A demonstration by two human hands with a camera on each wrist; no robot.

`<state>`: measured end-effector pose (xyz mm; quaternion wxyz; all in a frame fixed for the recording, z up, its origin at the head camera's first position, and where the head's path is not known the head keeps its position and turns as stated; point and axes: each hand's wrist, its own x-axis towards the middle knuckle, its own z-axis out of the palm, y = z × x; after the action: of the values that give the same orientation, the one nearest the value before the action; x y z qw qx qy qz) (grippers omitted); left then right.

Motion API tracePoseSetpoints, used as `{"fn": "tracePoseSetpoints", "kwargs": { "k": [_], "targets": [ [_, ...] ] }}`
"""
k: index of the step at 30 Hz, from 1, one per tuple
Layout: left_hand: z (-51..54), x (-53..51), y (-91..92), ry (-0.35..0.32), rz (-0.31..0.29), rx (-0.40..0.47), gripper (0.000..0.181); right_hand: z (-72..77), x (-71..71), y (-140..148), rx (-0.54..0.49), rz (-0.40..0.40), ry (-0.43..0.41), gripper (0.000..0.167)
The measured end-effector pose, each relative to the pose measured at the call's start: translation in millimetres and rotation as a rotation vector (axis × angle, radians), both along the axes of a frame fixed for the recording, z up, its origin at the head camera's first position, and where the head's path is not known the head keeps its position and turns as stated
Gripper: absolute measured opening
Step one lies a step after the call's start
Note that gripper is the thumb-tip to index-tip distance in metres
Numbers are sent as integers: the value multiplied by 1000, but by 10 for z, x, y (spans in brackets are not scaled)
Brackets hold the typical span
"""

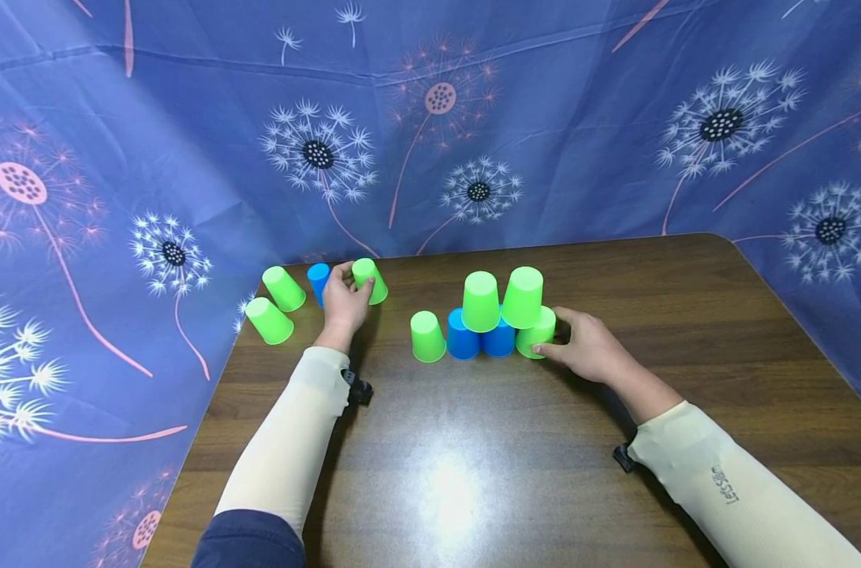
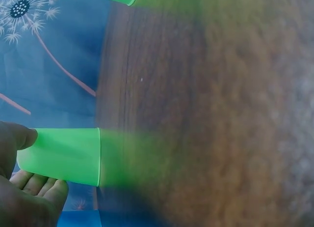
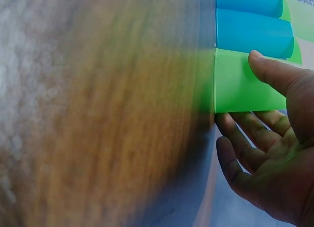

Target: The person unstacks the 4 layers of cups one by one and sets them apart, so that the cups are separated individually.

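Upside-down cups stand on the wooden table. In the head view my left hand (image 1: 347, 304) holds a green cup (image 1: 370, 281) between thumb and fingers; the left wrist view shows the same grip on that green cup (image 2: 61, 156). My right hand (image 1: 590, 347) has thumb and fingers around the right-end green cup (image 1: 535, 334), also seen as a green cup (image 3: 245, 84) in the right wrist view. Beside it are blue cups (image 1: 463, 335) (image 1: 498, 338). Two green cups (image 1: 481, 301) (image 1: 523, 297) rest on top of this row. A green cup (image 1: 427, 337) stands at its left end.
At the back left stand a blue cup (image 1: 318, 282), partly behind my left hand, and two green cups (image 1: 284, 289) (image 1: 270, 321). A blue dandelion-patterned cloth (image 1: 579, 158) hangs behind the table (image 1: 721, 331) and along its left side.
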<state>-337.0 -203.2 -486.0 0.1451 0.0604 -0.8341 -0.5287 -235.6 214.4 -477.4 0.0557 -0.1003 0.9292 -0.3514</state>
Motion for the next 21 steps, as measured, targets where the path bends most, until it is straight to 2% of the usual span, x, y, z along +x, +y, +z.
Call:
{"fn": "tracePoseSetpoints", "kwargs": {
  "k": [8,11,15,21],
  "targets": [
    [-3,-26,-10,-4,0,-41,58,2,5,6,-6,2,5,72],
    [19,-8,2,23,12,-87,62,6,10,4,-7,-2,4,73],
    [79,45,40,125,26,-116,64,2,9,-4,-3,-11,-8,76],
    [203,126,127,309,2,-66,60,11,9,-9,0,-11,-13,78]
  ]
}}
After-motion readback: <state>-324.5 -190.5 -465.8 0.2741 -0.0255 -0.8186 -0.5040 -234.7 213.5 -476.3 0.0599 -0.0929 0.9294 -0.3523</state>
